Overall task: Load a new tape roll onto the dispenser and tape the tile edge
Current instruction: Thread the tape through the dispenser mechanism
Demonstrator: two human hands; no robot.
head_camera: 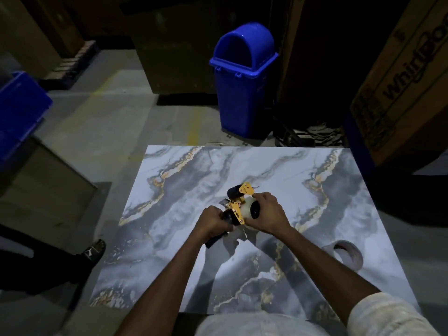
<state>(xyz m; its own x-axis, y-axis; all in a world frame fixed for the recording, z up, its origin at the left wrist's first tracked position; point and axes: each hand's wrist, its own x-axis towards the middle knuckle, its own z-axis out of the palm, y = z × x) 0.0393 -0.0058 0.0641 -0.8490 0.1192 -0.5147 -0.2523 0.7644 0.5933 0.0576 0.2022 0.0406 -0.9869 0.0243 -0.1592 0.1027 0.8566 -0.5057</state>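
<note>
A yellow and black tape dispenser [238, 202] is held above the middle of a large marble-patterned tile [184, 241]. My left hand [213, 223] is closed around its dark handle. My right hand [268, 214] grips a pale tape roll [251, 209] that sits against the dispenser's side, its dark core facing me. Whether the roll is seated on the hub is hidden by my fingers. A second tape roll [348, 254], nearly used up, lies on the tile near its right edge.
A blue lidded bin [242, 78] stands beyond the tile's far edge. Behind it are dark boxes, and a large cardboard carton [400, 76] stands at the right. A blue crate [17, 112] is at the left. Another person's sandalled foot [95, 251] rests by the tile's left side.
</note>
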